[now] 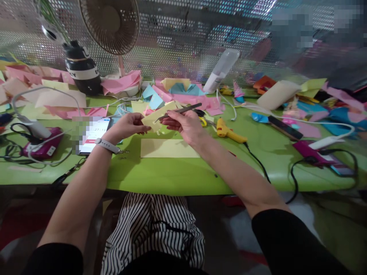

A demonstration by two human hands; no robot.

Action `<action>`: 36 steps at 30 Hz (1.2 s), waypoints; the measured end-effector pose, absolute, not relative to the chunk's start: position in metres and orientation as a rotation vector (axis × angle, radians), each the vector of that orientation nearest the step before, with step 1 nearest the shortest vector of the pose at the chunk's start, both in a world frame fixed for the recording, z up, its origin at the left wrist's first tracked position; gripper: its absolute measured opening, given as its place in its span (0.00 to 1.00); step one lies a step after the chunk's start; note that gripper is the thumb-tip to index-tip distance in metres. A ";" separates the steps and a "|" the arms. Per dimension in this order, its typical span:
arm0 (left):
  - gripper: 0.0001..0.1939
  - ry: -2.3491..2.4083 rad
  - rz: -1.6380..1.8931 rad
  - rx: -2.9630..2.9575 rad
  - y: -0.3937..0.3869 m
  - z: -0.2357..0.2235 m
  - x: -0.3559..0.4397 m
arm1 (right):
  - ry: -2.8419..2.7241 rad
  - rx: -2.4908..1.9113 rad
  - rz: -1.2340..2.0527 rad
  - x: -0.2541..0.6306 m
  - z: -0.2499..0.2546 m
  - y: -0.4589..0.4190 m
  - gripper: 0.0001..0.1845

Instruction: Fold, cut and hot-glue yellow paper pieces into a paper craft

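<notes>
A pale yellow, thin piece of paper [151, 118] is pinched at its left edge between the thumb and fingers of the left hand [130, 124], raised just above the table. The right hand [187, 125] grasps a pair of dark, slender metal tweezers [189, 108], their tips pointing down to the left at the paper; whether they touch it is hard to tell. Small pale paper bits [161, 133] show just beneath, too tiny to make out clearly. Nearer the person, a flat, pale yellow paper rectangle [169, 149] lies on the glossy bright green tabletop [166, 175]. To the right rests a yellow glue gun [229, 131] with a black cable, near yellow-handled scissors [203, 121] partly covered by the right hand. On the left, a lit smartphone [96, 135] lies beside the left forearm, part of it pixelated, and a magenta power strip [44, 144] sits farther out among cords. Pink, blue and yellow folded papers crowd the back edge, where a black bottle-shaped vase [83, 70] stands beside a brownish fan [110, 19] whose top is cut off. Behind everything runs a perforated metal screen [172, 42]; its upper right is dim and pixelated.
</notes>
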State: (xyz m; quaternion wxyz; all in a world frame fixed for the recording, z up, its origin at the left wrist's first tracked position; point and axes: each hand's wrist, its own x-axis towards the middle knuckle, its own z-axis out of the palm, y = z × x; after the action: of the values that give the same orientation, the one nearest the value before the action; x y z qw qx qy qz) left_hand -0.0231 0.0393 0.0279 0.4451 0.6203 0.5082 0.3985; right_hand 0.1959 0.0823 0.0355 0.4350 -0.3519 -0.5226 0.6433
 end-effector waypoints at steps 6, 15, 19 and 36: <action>0.13 1.195 0.980 1.552 0.038 0.027 -0.020 | -1.345 -0.891 1.596 0.179 0.031 0.082 0.14; 0.12 1.157 0.964 1.545 0.033 0.032 -0.014 | -1.395 -0.866 1.546 0.178 0.022 0.086 0.18; 0.13 1.153 0.964 1.530 0.032 0.032 -0.013 | -1.391 -0.862 1.534 0.178 0.020 0.087 0.19; 0.09 1.126 0.937 1.526 0.034 0.028 -0.016 | -1.398 -0.813 1.527 0.176 0.019 0.086 0.21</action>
State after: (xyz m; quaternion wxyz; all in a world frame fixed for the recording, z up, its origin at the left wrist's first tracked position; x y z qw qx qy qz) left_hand -0.0156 0.0341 0.0281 0.4908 0.6286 0.4638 0.3859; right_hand 0.1756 0.0863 0.0194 0.4429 -0.3277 -0.5635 0.6156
